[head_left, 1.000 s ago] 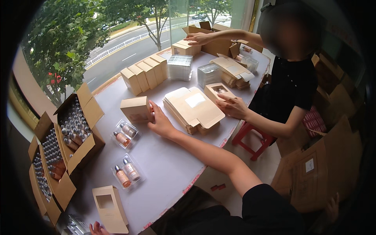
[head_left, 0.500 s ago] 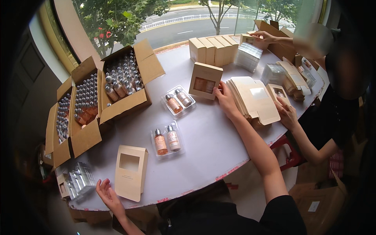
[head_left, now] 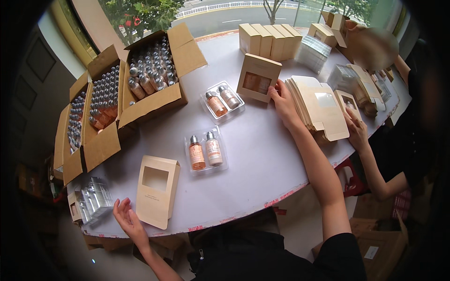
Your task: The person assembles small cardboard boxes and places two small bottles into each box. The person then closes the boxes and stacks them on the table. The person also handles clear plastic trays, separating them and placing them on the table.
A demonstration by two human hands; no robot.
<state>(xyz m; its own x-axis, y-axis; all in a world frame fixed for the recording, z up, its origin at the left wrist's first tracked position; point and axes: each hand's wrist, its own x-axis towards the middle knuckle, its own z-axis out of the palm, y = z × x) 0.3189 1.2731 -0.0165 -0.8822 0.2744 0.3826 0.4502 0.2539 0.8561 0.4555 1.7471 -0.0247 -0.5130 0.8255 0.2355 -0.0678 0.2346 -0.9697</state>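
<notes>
right hand [head_left: 283, 100] holding window box [head_left: 258, 77] upright at 1 o'clock | left hand [head_left: 126, 220] open, empty, beside flat sleeve [head_left: 157, 189] at 7 o'clock | box is best gripped by its edges

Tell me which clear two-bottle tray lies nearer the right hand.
The far tray, beside the upright window box that the right hand touches; the other tray lies nearer the table's front edge.

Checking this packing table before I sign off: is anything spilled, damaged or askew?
Nothing spilled or damaged shows. The two clear trays of bottles and the flat window box lie at slightly different angles. The right hand touches an upright window box; the left hand rests at the table edge.
</notes>
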